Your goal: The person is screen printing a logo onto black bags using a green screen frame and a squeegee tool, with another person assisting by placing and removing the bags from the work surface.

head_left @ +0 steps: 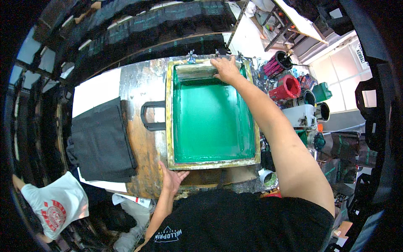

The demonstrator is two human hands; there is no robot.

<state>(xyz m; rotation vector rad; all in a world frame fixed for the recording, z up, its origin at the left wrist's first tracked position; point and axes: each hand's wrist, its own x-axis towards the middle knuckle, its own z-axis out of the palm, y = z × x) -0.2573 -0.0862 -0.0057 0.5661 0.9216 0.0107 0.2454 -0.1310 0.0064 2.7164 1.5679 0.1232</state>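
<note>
The screen point(212, 115), a wooden frame filled with green ink, lies flat on the worn table point(140, 147) just above the middle of the view. Its long axis runs from 12 to 6 o'clock, near edge toward the person and far edge clamped at 12 o'clock.

The squeegee point(196, 71) lies across the far end of the screen. Its long axis runs from 9 to 3 o'clock, crosswise to the screen, and its blade rests on the mesh.

The right hand point(226, 69) reaches to 12 o'clock and grasps the squeegee at its right end, fingers curled over the top. The right forearm crosses the right side of the screen from 5 o'clock.

The left hand point(172, 178) sits at 6 o'clock, at the near left corner of the frame. It is released, with its fingers spread and its fingertips touching the frame's near edge; it grips nothing.

Black bag handles point(151, 115) stick out from under the left side of the screen, toward 9 o'clock. Further toward 9 o'clock a stack of black bags point(100, 140) lies on the table. At 2 to 3 o'clock ink pots point(287, 86) stand crowded beside the table. A white bag point(54, 203) with a red print lies at 8 o'clock.
</note>
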